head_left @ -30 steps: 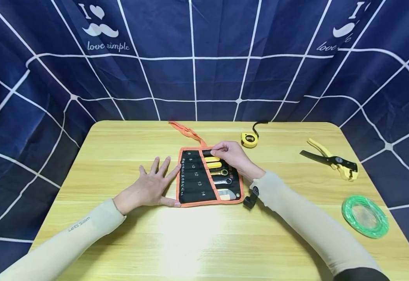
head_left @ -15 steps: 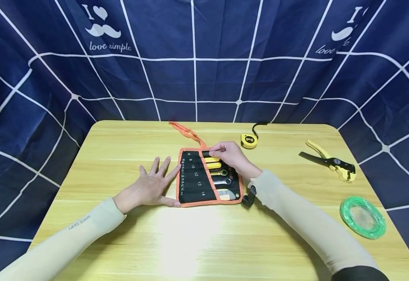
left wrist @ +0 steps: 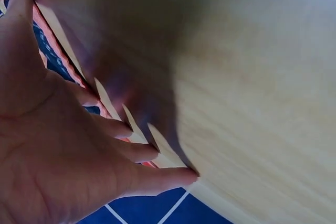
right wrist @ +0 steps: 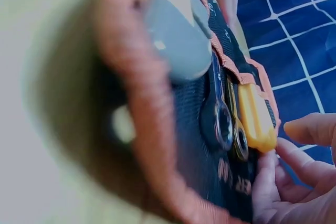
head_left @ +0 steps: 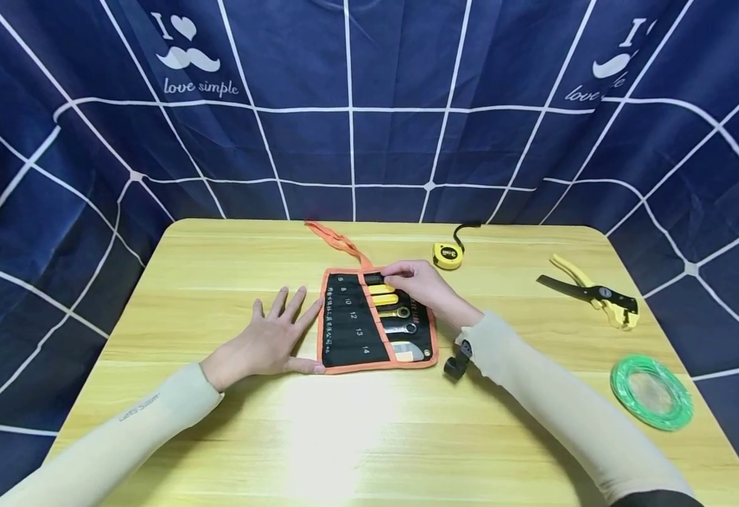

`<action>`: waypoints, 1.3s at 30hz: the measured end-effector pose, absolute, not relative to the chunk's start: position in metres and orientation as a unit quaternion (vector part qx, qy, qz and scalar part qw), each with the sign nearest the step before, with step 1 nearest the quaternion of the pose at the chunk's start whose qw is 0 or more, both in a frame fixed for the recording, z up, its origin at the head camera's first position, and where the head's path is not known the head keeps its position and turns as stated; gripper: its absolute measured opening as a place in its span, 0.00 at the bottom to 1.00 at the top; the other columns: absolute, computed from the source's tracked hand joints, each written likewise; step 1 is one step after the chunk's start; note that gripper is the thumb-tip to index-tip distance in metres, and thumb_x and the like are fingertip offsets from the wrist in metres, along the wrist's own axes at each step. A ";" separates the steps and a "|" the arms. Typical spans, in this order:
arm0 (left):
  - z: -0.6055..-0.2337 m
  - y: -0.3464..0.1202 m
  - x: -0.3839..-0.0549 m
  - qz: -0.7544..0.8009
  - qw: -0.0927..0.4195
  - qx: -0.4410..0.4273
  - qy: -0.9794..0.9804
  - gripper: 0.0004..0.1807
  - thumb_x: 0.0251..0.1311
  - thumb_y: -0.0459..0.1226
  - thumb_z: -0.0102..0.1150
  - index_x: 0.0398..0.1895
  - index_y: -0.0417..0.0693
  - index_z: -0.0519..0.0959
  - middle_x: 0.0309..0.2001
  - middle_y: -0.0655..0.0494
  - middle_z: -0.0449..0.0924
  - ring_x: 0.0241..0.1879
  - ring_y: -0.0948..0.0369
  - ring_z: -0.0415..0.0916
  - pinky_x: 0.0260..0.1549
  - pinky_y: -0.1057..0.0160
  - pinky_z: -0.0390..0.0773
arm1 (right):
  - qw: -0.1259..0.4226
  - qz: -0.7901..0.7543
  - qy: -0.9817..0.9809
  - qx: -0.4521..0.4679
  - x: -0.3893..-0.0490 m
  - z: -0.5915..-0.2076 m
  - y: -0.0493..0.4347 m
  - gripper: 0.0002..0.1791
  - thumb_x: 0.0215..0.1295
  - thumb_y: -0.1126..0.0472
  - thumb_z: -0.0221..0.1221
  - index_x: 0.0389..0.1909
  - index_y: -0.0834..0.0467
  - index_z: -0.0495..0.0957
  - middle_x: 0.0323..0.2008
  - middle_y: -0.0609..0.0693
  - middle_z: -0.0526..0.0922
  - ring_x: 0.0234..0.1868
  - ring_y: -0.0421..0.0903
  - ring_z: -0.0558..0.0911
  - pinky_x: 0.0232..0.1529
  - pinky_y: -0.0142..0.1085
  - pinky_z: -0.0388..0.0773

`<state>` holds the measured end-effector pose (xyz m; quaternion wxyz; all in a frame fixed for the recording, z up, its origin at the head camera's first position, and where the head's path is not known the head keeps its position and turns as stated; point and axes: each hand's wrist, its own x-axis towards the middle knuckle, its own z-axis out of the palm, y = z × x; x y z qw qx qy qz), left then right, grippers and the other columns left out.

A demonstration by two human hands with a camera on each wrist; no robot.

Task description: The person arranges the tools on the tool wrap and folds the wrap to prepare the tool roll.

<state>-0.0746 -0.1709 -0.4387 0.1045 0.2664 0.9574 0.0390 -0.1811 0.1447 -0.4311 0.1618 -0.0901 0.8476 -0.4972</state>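
A black tool pouch with orange edging [head_left: 353, 324] lies unrolled on the table. Its pockets hold a yellow handle [head_left: 384, 299], two ring-ended wrenches [head_left: 401, 328] and a grey-ended tool [head_left: 408, 351]. My left hand [head_left: 268, 341] lies flat with fingers spread, thumb and index tip at the pouch's left edge. At the pouch's upper right is my right hand [head_left: 426, 285], beside a black ribbed piece [head_left: 373, 279] in the top pocket. In the right wrist view its fingers [right wrist: 302, 163] are next to the yellow handle, thumb apart from them, nothing visible between.
An orange strap [head_left: 337, 241] trails from the pouch's top. Behind it stands a yellow tape measure [head_left: 448, 255]. To the right lie yellow-and-black cutter-like pliers [head_left: 597, 292] and a coil of green wire [head_left: 651, 392]. A dark blue checked curtain [head_left: 401, 141] surrounds the wooden table [head_left: 236, 436].
My right hand has shifted slightly right, uncovering more of the black ribbed piece. My left hand has stayed at the pouch's left edge. The view has drifted a little.
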 end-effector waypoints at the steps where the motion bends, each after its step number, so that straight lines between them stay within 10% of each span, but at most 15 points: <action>1: -0.440 -0.171 -0.072 0.049 0.099 0.268 0.957 0.64 0.64 0.75 0.60 0.90 0.46 0.53 0.85 0.30 0.48 0.80 0.24 0.49 0.59 0.13 0.59 | 0.157 -0.491 0.852 -0.094 -0.178 -0.430 0.148 0.15 0.79 0.60 0.65 0.60 0.61 0.88 0.59 0.57 0.88 0.53 0.51 0.84 0.54 0.43 0.80; 23: -0.460 -0.147 -0.019 0.254 -0.029 0.186 0.949 0.42 0.61 0.50 0.79 0.75 0.43 0.74 0.75 0.28 0.63 0.75 0.31 0.60 0.62 0.29 0.64 | 0.166 -0.446 0.867 -0.152 -0.088 -0.429 0.231 0.15 0.72 0.61 0.71 0.56 0.59 0.89 0.37 0.49 0.85 0.37 0.48 0.79 0.36 0.35 0.76; 39: -0.471 -0.132 -0.016 0.345 -0.066 0.166 0.921 0.25 0.48 0.37 0.78 0.52 0.52 0.84 0.60 0.42 0.71 0.64 0.39 0.65 0.57 0.39 0.62 | 0.166 -0.464 0.847 -0.200 -0.068 -0.443 0.223 0.21 0.60 0.74 0.75 0.54 0.65 0.85 0.44 0.54 0.81 0.39 0.43 0.84 0.43 0.33 0.86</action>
